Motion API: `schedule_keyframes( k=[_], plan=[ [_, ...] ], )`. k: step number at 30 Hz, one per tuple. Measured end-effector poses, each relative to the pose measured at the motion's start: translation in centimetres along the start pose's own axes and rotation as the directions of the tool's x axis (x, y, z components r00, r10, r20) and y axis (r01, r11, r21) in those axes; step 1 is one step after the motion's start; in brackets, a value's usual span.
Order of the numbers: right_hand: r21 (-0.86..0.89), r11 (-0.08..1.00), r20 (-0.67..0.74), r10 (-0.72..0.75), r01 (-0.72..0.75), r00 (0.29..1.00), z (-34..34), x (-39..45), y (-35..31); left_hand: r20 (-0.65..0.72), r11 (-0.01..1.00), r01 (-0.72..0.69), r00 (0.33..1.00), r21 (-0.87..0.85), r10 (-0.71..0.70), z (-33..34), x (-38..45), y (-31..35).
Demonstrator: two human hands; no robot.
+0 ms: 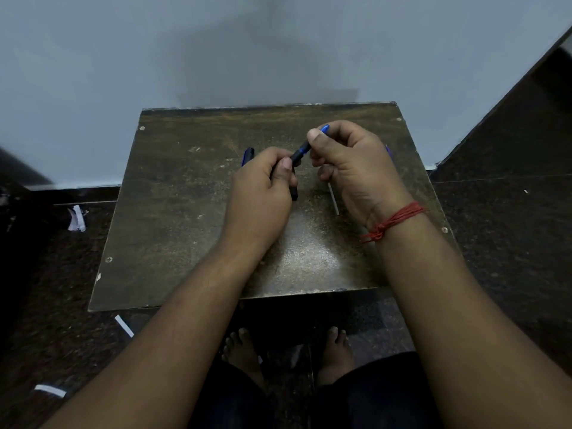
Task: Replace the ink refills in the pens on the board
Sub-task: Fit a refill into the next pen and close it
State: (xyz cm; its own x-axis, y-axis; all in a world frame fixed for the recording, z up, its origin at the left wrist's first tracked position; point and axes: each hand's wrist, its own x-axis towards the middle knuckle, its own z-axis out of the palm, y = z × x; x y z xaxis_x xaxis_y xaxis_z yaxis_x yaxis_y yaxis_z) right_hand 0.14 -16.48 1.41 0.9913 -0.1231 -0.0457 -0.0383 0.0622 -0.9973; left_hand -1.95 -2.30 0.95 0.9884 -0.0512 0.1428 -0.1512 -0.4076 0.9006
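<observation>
A blue-and-black pen (301,151) is held between both hands above the brown board (185,212). My left hand (263,190) grips its black lower barrel, whose end pokes out below my thumb. My right hand (349,168) pinches the blue upper part, with the blue tip showing past my fingers. Another blue pen (247,156) lies on the board just behind my left hand. A thin white refill (333,201) lies on the board, partly hidden under my right hand. A bit of another blue pen (389,151) shows behind my right hand.
The board sits low on a dark speckled floor, against a pale blue wall. Scraps of white paper (75,218) lie on the floor to the left and near the board's front corner (123,326). My bare feet (241,351) are just before the board's near edge.
</observation>
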Motion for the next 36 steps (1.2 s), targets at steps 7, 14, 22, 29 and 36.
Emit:
schedule_keyframes(
  k=[7, 14, 22, 29, 36],
  plan=[
    [-0.048, 0.998, -0.088, -0.044, 0.040, 0.995, -0.1, 0.1, 0.3, 0.017, 1.000, -0.005, 1.000, 0.019, 0.005, 0.1, 0.0, 0.2],
    [0.046, 0.996, 0.017, -0.075, 0.075, 0.997, -0.2, 0.0, 0.4, 0.010, 1.000, 0.014, 1.000, 0.013, -0.014, 0.1, 0.0, 0.1],
    [-0.122, 0.990, -0.114, -0.081, 0.067, 0.990, 0.4, -0.2, 0.3, 0.018, 1.000, 0.015, 1.000, 0.005, -0.015, 0.2, 0.0, 0.2],
    [0.091, 0.995, -0.053, -0.041, 0.045, 0.998, 0.3, -0.1, 0.4, -0.001, 0.999, 0.030, 1.000, -0.034, -0.030, 0.2, -0.1, 0.3],
    [0.055, 0.998, -0.106, -0.012, 0.017, 0.994, 0.6, -0.3, 0.4, -0.007, 0.999, 0.023, 1.000, -0.035, -0.023, 0.4, -0.1, 0.3]
  ],
)
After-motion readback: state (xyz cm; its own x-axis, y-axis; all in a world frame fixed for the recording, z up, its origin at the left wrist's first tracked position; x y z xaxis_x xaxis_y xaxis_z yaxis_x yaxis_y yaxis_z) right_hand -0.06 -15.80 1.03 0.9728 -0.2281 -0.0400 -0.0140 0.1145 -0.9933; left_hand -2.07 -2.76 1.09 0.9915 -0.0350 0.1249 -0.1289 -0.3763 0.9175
